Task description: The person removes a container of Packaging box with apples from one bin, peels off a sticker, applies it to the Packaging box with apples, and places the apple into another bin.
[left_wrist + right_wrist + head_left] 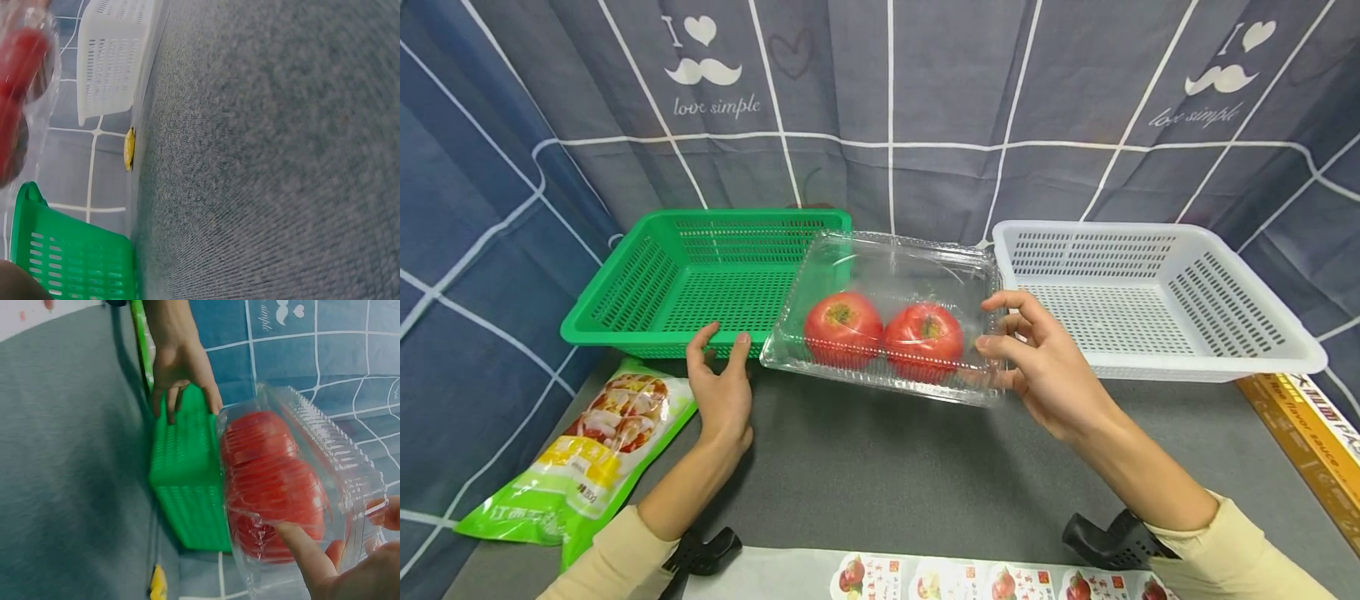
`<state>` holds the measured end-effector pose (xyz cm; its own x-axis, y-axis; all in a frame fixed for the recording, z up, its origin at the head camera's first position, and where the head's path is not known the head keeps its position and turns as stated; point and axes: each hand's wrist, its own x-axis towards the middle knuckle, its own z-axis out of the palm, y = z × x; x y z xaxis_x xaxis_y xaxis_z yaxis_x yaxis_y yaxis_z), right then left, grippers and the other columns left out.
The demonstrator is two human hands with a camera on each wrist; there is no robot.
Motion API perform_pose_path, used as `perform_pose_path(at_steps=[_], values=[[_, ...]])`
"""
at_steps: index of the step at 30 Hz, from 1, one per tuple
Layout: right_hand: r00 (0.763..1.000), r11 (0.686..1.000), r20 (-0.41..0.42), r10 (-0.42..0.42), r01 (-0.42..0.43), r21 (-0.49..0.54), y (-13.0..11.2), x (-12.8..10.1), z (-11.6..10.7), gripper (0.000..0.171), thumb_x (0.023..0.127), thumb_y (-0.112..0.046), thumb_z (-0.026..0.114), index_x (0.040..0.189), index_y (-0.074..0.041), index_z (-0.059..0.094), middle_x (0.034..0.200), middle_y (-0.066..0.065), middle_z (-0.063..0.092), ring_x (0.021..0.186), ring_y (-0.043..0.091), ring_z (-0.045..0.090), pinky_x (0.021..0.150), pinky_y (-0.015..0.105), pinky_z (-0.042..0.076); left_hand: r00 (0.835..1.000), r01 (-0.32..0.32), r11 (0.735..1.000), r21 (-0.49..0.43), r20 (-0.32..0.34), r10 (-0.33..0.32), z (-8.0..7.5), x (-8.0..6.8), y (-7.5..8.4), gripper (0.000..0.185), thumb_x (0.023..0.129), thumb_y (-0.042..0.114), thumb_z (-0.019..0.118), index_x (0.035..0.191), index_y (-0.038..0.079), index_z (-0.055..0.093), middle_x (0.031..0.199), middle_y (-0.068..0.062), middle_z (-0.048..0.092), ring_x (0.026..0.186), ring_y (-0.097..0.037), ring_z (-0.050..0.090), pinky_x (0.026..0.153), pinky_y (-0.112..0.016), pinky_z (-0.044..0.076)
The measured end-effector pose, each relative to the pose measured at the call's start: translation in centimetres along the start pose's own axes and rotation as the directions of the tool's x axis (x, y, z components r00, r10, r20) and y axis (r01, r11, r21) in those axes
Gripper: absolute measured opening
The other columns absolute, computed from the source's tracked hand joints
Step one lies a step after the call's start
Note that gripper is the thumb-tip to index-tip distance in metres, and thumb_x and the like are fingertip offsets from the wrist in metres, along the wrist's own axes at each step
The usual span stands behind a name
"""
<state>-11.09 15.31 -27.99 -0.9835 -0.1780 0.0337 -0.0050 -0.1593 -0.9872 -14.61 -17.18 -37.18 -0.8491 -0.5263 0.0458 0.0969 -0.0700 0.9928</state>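
My right hand (1048, 367) grips the right end of a clear plastic clamshell box (887, 262), its thumb and fingers around the edge. Inside sit two red apples (844, 325), side by side. The box is raised above the table and tilted, overlapping the inner ends of both baskets in the head view. My left hand (721, 396) is apart from the box, at the front rim of the green basket (625, 337), fingers spread and holding nothing. In the right wrist view, the right thumb lies along the box's underside below the apples (275, 494).
A white basket (1150, 362) stands at the back right. A green-and-white food packet (602, 442) lies left, beside my left forearm. Along the front edge runs a strip of printed labels (955, 579). A brown carton (1303, 450) lies at the right, and a grey curtain (947, 100) hangs behind.
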Motion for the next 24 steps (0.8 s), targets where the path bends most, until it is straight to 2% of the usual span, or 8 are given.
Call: perform_pose_path(at_steps=[5, 11, 17, 24], values=[[1.0, 0.999, 0.001, -0.017, 0.017, -0.03, 0.9, -2.2, -1.8, 0.032, 0.091, 0.009, 0.055, 0.115, -0.013, 0.054, 0.102, 0.012, 0.034, 0.079, 0.014, 0.053, 0.056, 0.025, 0.049, 1.0, -0.005, 1.0, 0.007, -0.006, 0.005, 0.1, 0.1, 0.0, 0.045, 0.098, 0.028, 0.063, 0.138, 0.02, 0.046, 0.134, -0.012, 0.029, 0.094, -0.014, 0.044, 0.082, -0.032, 0.041], [0.998, 0.995, 0.052, -0.039, 0.043, -0.085, 2.4, -4.2, -3.4, 0.034, 0.091, 0.011, 0.053, 0.118, -0.01, 0.052, 0.105, 0.016, 0.037, 0.077, 0.012, 0.053, 0.058, 0.023, 0.049, 1.0, 0.003, 1.0, 0.022, -0.002, -0.003, -0.1, 0.1, 0.0, 0.046, 0.098, 0.029, 0.063, 0.139, 0.019, 0.045, 0.131, -0.008, 0.03, 0.095, -0.015, 0.044, 0.083, -0.033, 0.041], [0.996, 0.985, 0.085, -0.008, 0.023, -0.174, 3.7, -5.5, -4.3, 0.034, 0.09, 0.009, 0.055, 0.12, -0.008, 0.05, 0.112, 0.02, 0.037, 0.076, 0.011, 0.055, 0.057, 0.022, 0.048, 1.0, 0.004, 0.999, 0.035, 0.015, -0.005, -0.3, 0.1, 0.0, 0.048, 0.097, 0.031, 0.064, 0.139, 0.019, 0.044, 0.132, -0.006, 0.03, 0.097, -0.016, 0.043, 0.085, -0.037, 0.04], [0.993, 0.988, 0.117, -0.013, 0.031, -0.151, 4.8, -6.2, -4.4, 0.034, 0.09, 0.009, 0.056, 0.119, -0.007, 0.049, 0.108, 0.02, 0.037, 0.076, 0.01, 0.054, 0.06, 0.025, 0.051, 1.0, 0.009, 0.998, 0.055, 0.021, -0.01, -0.4, 0.2, 0.1, 0.051, 0.097, 0.032, 0.064, 0.141, 0.018, 0.043, 0.133, -0.006, 0.03, 0.096, -0.015, 0.044, 0.087, -0.04, 0.04]])
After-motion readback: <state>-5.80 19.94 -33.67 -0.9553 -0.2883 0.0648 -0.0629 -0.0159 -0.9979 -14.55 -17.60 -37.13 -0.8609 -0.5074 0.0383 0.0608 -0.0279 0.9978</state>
